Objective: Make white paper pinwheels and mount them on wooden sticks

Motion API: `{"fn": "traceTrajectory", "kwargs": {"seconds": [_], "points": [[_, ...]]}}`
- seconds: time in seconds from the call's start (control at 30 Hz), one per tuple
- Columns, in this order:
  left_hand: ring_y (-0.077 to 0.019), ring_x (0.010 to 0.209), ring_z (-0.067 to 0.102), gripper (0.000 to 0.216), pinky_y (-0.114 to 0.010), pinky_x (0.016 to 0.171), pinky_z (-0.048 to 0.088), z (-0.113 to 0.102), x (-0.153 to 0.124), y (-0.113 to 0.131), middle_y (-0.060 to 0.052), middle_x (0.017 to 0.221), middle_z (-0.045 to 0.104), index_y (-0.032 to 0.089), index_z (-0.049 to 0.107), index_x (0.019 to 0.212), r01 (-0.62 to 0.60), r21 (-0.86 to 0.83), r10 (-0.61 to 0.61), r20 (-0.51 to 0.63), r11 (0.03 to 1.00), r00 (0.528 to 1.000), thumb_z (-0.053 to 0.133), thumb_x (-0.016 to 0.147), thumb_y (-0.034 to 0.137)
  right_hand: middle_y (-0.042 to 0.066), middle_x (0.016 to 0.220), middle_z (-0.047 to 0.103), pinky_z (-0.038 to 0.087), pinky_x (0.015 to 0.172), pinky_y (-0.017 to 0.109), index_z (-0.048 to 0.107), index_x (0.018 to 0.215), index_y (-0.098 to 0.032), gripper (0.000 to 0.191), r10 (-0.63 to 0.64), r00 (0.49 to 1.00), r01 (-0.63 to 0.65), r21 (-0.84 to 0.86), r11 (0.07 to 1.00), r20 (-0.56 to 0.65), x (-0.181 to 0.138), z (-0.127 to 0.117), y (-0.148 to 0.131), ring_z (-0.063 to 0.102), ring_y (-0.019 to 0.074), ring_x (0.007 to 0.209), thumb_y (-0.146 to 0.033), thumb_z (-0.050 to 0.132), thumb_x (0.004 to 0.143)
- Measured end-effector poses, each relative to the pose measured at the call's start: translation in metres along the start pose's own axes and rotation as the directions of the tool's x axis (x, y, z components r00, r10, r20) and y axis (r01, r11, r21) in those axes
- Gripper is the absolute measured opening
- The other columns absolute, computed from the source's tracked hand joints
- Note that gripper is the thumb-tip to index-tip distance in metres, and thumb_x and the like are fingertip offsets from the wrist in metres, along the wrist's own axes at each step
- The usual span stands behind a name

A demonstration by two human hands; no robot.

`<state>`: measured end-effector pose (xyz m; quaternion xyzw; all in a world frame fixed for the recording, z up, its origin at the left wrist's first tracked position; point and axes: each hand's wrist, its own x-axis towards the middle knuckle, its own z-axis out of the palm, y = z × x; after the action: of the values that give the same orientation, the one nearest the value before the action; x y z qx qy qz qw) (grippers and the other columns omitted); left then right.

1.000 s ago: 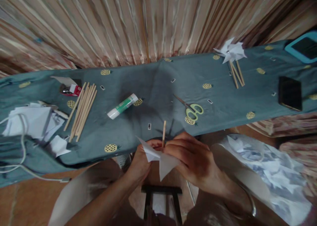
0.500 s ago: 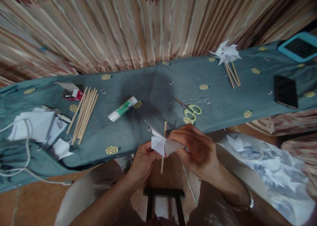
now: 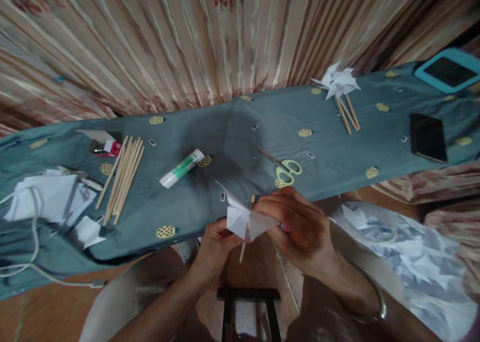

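A folded white paper pinwheel (image 3: 240, 217) on a thin wooden stick (image 3: 243, 249) sits between my two hands, just in front of the table's near edge. My left hand (image 3: 215, 244) grips it from below, fingers closed on the paper and stick. My right hand (image 3: 300, 227) pinches the pinwheel's right side, fingers curled. The stick's top end pokes out above the paper.
On the teal cloth-covered table (image 3: 232, 132) lie a glue stick (image 3: 182, 168), green-handled scissors (image 3: 281, 166), a bundle of wooden sticks (image 3: 122, 177), paper sheets (image 3: 48, 194), finished pinwheels (image 3: 337, 84), a black phone (image 3: 427, 137) and a blue-cased tablet (image 3: 448, 69). A bag of paper scraps (image 3: 405, 252) lies at my right.
The pinwheel has been raised and turned face-up between my hands, and the stick has slid down so its lower end shows beneath the paper. The view shifted slightly.
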<state>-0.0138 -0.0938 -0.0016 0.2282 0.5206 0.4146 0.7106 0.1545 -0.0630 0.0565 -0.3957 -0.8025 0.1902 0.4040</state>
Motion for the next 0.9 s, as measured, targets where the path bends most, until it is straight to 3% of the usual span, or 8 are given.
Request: {"fn": "traceTrajectory", "kwargs": {"seconds": [0.3, 0.9], "points": [[-0.0136, 0.068, 0.061, 0.011, -0.025, 0.073, 0.049, -0.0061, 0.0053, -0.0093, 0.001, 0.068, 0.072, 0.020, 0.077, 0.066, -0.026, 0.022, 0.025, 0.044, 0.999, 0.999, 0.084, 0.057, 0.023, 0.006, 0.090, 0.073, 0.052, 0.076, 0.032, 0.062, 0.098, -0.016, 0.016, 0.009, 1.000, -0.009, -0.014, 1.000, -0.009, 0.0014, 0.0013, 0.0006, 0.063, 0.0172, 0.084, -0.005, 0.055, 0.088], [-0.0132, 0.069, 0.061, 0.013, -0.024, 0.074, 0.048, -0.0081, 0.0033, -0.0080, 0.001, 0.069, 0.072, 0.021, 0.078, 0.071, -0.020, 0.020, 0.018, 0.075, 1.000, 0.997, 0.084, 0.060, 0.023, 0.005, 0.089, 0.073, 0.053, 0.074, 0.033, 0.063, 0.097, -0.016, 0.019, 0.059, 0.998, -0.059, 0.022, 0.998, -0.005, 0.0014, 0.0032, 0.0018, 0.062, 0.0170, 0.082, -0.003, 0.055, 0.085]]}}
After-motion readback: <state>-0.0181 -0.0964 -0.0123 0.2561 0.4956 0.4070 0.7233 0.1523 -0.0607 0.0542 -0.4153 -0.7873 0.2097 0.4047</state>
